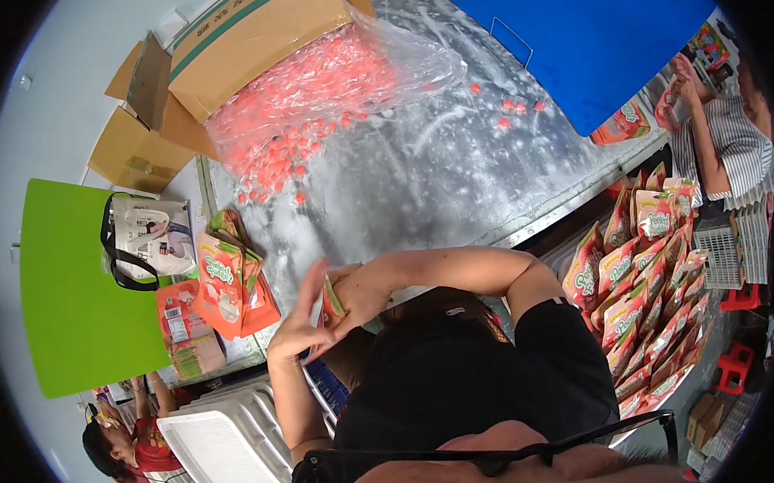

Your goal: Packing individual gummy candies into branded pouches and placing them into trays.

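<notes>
My two hands meet in front of my body at the table's near edge. Between them is a small red and green pouch (333, 303), mostly covered by the hands. My right hand (360, 294) has its fingers wrapped round the pouch. Fingers straight and thumb spread, my left hand (300, 326) stands beside the pouch; whether its palm touches it is hidden. Just left of the hands, a stack of red pouches (223, 277) lies on the table, with more flat pouches (181, 319) next to it.
An open carton (257, 42) lies tipped, its clear bag spilling red wrapped pieces (274, 155) onto the metal table (433, 170). Blue (586, 43) and green (83, 289) panels flank it. Filled pouches (639, 296) crowd the right; white crates (227, 442) stand lower left. Two people work nearby.
</notes>
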The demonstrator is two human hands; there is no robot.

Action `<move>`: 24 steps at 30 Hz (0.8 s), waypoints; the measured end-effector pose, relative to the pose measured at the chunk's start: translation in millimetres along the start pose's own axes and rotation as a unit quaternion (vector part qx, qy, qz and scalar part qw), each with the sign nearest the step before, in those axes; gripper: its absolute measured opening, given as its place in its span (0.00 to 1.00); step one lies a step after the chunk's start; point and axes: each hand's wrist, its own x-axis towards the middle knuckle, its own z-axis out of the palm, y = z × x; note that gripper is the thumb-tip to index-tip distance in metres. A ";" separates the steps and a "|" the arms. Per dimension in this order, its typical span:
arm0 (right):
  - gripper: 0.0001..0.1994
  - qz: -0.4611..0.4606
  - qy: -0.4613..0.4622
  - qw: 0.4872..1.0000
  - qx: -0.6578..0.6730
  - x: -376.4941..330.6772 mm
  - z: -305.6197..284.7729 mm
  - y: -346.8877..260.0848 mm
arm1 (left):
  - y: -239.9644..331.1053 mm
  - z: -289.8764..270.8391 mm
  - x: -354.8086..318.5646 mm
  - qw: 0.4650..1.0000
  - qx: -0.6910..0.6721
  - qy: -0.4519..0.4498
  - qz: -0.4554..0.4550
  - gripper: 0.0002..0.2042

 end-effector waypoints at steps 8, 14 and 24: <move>0.20 0.183 -0.143 0.964 0.128 -22.2 -29.0 -6.8 | -26.0 30.7 12.5 0.962 -0.267 -0.045 -0.036 0.57; 0.18 0.023 -0.097 0.992 0.074 -31.3 -48.5 21.8 | -23.6 42.3 21.0 0.951 -0.297 0.050 -0.072 0.47; 0.18 0.493 0.541 0.429 -0.528 -195.1 -167.4 232.3 | -65.0 -16.6 46.7 0.929 -0.336 0.144 0.061 0.45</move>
